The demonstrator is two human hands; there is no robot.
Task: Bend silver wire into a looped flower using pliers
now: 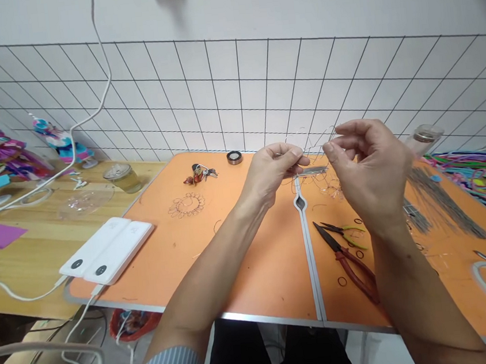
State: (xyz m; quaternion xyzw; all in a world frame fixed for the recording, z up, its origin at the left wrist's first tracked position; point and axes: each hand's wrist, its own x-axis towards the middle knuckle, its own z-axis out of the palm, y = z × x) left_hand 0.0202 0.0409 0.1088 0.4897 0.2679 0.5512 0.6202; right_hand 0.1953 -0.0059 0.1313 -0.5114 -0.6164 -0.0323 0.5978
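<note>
left hand (270, 170) pinching thin wire (311, 145) above orange table (265, 272), right hand (369, 166) close beside it, cannot tell if gripping; best keep left pinch firm, shape gently.

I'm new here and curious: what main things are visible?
table: one, orange, centre
large pliers: one, red-handled, table right
small pliers: one, lime-handled, alongside
wires: many, grey, table right
wire ring: one, coppery, table left
tape roll: one, dark, far edge
keys: one bunch, silvery, near tape
boxes: two, white, table left
glass: one, clear, wooden table
strips: many, multicoloured, far right
thin wire: count unclear, silvery, in left hand
left hand: one, bare, over table
right hand: one, bare, over table
</note>
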